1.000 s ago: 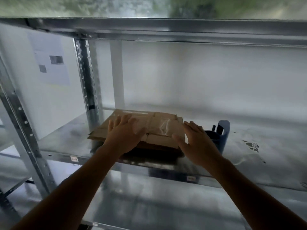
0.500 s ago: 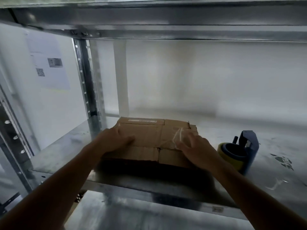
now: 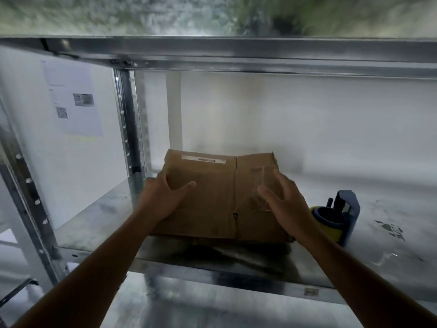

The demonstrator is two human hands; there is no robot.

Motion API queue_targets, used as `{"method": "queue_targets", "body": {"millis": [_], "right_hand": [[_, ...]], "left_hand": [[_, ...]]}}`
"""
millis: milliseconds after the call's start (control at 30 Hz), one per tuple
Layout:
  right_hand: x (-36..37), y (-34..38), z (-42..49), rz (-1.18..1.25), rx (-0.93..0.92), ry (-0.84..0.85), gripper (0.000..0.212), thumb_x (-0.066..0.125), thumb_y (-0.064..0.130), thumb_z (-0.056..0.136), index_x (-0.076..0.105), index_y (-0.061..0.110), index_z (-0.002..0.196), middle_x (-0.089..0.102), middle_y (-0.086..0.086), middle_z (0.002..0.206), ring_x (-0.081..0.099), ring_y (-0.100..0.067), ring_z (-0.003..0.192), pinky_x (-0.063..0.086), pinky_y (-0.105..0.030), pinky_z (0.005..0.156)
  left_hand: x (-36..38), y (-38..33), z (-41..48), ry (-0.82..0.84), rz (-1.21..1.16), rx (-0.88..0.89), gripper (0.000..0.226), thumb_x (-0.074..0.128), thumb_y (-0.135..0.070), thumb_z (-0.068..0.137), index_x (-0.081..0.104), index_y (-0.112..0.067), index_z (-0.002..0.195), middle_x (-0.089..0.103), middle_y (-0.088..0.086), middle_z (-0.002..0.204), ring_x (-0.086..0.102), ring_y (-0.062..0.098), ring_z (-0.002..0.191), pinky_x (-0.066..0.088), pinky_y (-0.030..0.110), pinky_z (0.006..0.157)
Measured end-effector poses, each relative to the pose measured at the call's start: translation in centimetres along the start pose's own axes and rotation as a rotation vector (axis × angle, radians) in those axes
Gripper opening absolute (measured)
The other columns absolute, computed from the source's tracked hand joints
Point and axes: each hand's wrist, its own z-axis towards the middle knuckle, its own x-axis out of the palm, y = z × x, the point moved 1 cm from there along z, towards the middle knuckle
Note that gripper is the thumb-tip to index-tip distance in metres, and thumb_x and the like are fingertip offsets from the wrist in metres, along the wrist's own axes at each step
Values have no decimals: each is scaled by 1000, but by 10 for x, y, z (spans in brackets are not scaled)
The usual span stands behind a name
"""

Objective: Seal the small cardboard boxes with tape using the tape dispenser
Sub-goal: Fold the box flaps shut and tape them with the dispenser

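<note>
The upper beam (image 3: 236, 53) of the rack runs low across the bay. Expect little headroom, so draw the load toward you rather than lifting it high.

The cardboard box (image 3: 212, 197) lies on the metal shelf deck (image 3: 99, 218), left of centre and near the front lip. It looks low and flat, so judge it light. The board is creased and worn. Treat it as only moderately stiff, liable to sag or fold along its centre seam if held by one edge. Take hold at both side edges and keep it level.

Your left hand (image 3: 160, 197) grasps the left edge, fingers wrapped over the side and thumb on the top face. Your right hand (image 3: 283, 204) clasps the right edge likewise, although that hand is blurred.

The tape dispenser (image 3: 340, 216) stands just beside the right hand, unheld. Avoid knocking it when moving the box. The upright post (image 3: 127, 119) stands behind the left corner.

A clear tape patch (image 3: 257, 183) and a barcode label (image 3: 203, 159) lie on the top face.
</note>
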Motion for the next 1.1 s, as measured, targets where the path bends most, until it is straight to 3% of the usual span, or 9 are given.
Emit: {"method": "queue_targets", "body": {"millis": [100,233,367,500,600,700,833,967,1100], "right_hand": [[-8,4,-4,74,-29,-57,73,62,51,95,29,29,157,36,9,158,40,-8,137,39,-28,103],[-16,7,-15,186,-32,-89,72,64,45,95,29,32,156,38,14,156,41,-4,133,41,-28,104],[-19,11,-27,226,-54,-101,70,64,38,96,28,30,156,39,14,152,47,-5,127,47,-16,90],[-27,20,-38,316,-69,-93,69,62,36,96,29,29,156,41,20,142,53,25,100,49,-4,73],[-31,27,-50,405,-57,-27,71,61,40,94,25,36,156,43,29,132,53,24,96,50,-6,70],[-36,35,-58,449,-86,7,74,58,49,89,23,43,154,39,40,127,52,20,105,51,-9,79],[-44,43,-65,581,-138,77,71,52,49,90,24,45,155,38,40,140,48,17,122,46,-11,93],[-59,46,-72,645,-173,121,62,55,54,97,30,43,152,42,23,152,47,0,135,46,-28,109],[-94,37,-83,729,-126,150,91,62,82,68,39,44,148,53,14,146,54,-15,133,46,-48,109]], "left_hand": [[-11,-6,-9,-3,-186,-22,97,67,-76,72,38,-28,151,47,5,149,52,31,131,44,50,107],[-17,-3,-26,24,-507,-105,80,65,-58,88,35,-23,154,45,6,154,47,31,134,37,48,110],[-20,-1,-50,14,-560,-47,90,63,-69,73,45,-23,148,52,2,147,52,23,119,42,45,101],[-24,-8,-63,6,-616,-18,85,61,-68,73,45,-24,145,52,-4,139,53,21,115,43,40,94],[-23,-12,-68,-11,-625,-37,98,63,-87,62,47,-30,141,49,-6,140,54,25,121,47,43,97],[-18,-23,-75,-26,-608,-5,108,59,-101,49,44,-41,139,46,-6,144,55,27,123,46,54,107],[-18,-55,-95,-54,-627,31,110,58,-98,56,38,-40,147,44,-8,146,54,23,125,44,57,109],[-9,-91,-124,-14,-633,108,94,60,-92,66,39,-43,144,50,-13,143,56,18,123,44,53,109],[5,-108,-145,-124,-549,188,90,65,-92,61,47,-43,134,53,-11,140,58,15,120,51,51,103]]}}
